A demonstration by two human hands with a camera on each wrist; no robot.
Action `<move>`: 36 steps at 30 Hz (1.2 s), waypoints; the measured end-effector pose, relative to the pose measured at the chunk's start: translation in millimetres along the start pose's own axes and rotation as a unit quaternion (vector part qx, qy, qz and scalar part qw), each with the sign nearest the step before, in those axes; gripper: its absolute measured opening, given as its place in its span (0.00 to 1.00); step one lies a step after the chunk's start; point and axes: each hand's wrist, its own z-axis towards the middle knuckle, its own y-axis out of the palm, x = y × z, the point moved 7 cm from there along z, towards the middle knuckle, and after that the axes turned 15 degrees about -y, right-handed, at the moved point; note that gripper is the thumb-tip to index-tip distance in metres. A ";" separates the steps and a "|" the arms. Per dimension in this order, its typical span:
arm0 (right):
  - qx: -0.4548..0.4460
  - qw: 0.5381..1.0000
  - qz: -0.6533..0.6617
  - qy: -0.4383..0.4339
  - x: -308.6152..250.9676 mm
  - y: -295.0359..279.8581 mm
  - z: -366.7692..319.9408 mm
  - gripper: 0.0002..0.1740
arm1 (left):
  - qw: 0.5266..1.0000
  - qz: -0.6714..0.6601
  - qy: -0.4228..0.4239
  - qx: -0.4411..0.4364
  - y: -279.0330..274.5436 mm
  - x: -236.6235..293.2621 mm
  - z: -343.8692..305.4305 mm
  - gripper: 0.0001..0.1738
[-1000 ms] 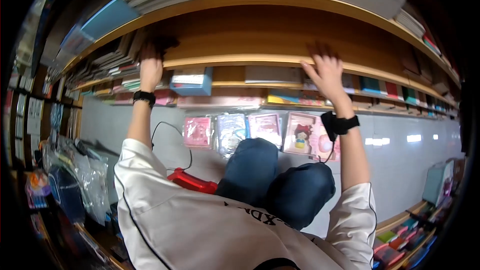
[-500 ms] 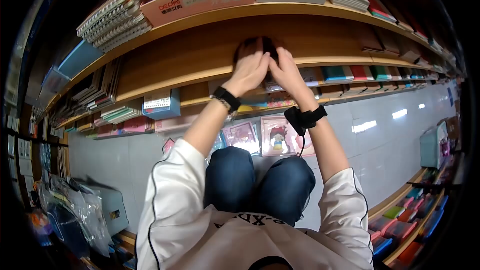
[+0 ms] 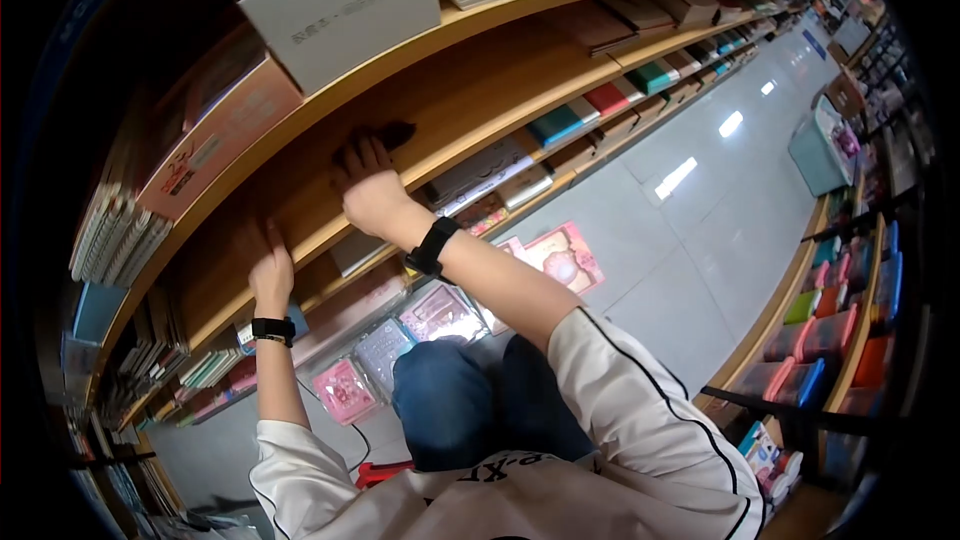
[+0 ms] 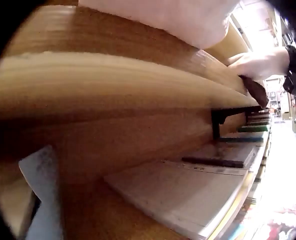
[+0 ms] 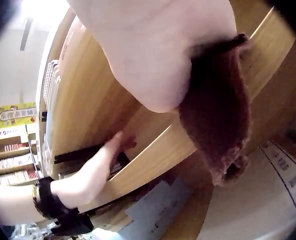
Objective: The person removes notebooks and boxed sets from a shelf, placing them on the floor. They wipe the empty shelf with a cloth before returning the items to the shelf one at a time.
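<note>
Right hand (image 3: 375, 190): grips brown cloth (image 5: 215, 105) at front edge of shelf (image 3: 470, 100).
Left hand (image 3: 271, 275): fingers loosely extended, same edge.

Head view looks down; wrist close-ups seemingly share one shelf (image 4: 113, 80).

On the wooden shelf (image 3: 480, 80), the right hand (image 3: 372, 185) touches a dark cloth (image 3: 398, 133) just behind the front edge. The left hand (image 3: 271, 275) rests at that same edge, nearer the shelf's left end, while dark-covered books (image 3: 598, 30) lie towards its right end. On the upper shelf (image 3: 470, 28), a pink box (image 3: 225, 135) stands near the front edge, between spiral notebooks (image 3: 115, 225) and a grey box (image 3: 345, 15).
</note>
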 end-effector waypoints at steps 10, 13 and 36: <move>-0.228 0.950 -0.211 0.015 197.3 -68.4 -84.4 0.21 | 0.997 -0.043 -0.045 -0.047 29.5 -28.6 6.9 0.27; -0.191 0.967 -0.160 0.051 247.9 -106.0 -103.3 0.22 | 1.000 0.007 -0.023 -0.005 25.1 -23.0 6.4 0.26; -0.317 0.893 -0.159 0.279 334.1 -12.6 -24.9 0.27 | 0.999 0.040 -0.030 0.016 6.0 -7.6 -1.2 0.26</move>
